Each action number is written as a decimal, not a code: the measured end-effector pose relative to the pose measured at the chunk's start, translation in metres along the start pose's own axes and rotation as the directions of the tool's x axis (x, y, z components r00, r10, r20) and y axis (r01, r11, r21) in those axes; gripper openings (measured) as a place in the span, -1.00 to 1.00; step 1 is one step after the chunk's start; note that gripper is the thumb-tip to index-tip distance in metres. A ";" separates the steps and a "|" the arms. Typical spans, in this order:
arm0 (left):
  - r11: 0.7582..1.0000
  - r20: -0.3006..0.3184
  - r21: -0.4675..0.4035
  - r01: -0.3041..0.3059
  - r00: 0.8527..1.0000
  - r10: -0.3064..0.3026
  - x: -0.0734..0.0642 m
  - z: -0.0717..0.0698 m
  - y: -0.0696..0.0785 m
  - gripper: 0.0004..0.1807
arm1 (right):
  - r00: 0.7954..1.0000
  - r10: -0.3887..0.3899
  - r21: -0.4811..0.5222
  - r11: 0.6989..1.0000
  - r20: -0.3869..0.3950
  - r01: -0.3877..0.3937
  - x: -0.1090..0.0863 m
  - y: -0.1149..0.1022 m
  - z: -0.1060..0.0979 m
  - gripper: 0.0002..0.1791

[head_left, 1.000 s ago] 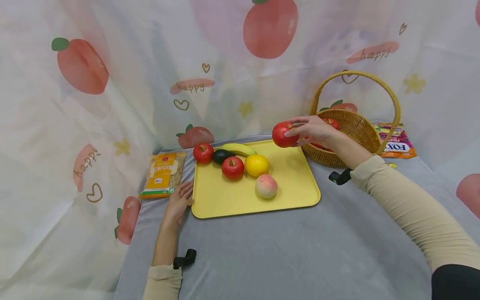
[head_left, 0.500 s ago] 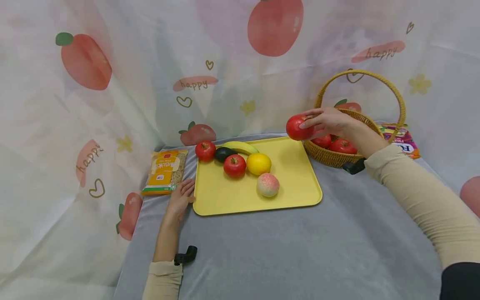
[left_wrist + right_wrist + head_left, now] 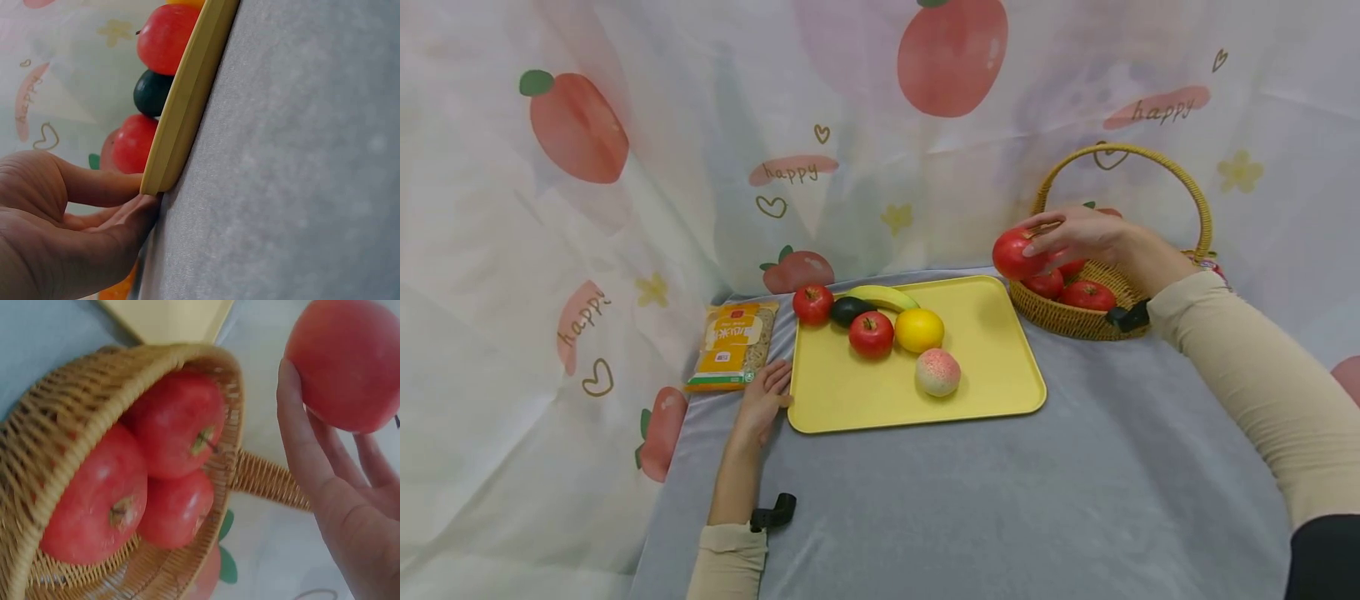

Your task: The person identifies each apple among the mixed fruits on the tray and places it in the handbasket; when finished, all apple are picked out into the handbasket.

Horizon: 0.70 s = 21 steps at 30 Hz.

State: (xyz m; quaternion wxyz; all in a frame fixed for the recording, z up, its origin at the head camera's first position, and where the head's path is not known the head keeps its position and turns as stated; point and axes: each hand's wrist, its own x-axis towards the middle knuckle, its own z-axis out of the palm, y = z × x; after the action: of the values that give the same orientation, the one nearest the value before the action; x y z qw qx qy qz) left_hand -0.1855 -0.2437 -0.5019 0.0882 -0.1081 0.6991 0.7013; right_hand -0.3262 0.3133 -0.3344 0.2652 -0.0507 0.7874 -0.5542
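Right hand curled round apple; left hand, fingers extended, touches tray.

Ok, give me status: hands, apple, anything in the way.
Right fingers gripping red apple, near wicker basket. Left fingers at left edge of yellow tray. Three more apples inside basket; no obstruction seen.
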 end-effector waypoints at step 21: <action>1.000 -0.005 0.015 0.008 1.000 -0.008 -0.002 0.001 0.000 -0.15 | 0.999 0.026 -0.052 0.998 0.032 -0.024 -0.001 0.014 -0.054 -0.24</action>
State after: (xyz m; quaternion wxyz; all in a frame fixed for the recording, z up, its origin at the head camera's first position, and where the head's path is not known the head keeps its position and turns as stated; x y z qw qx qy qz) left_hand -0.1837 -0.2427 -0.5015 0.0899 -0.1119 0.7041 0.6954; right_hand -0.3476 0.3646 -0.3328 0.2834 -0.0568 0.7975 -0.5296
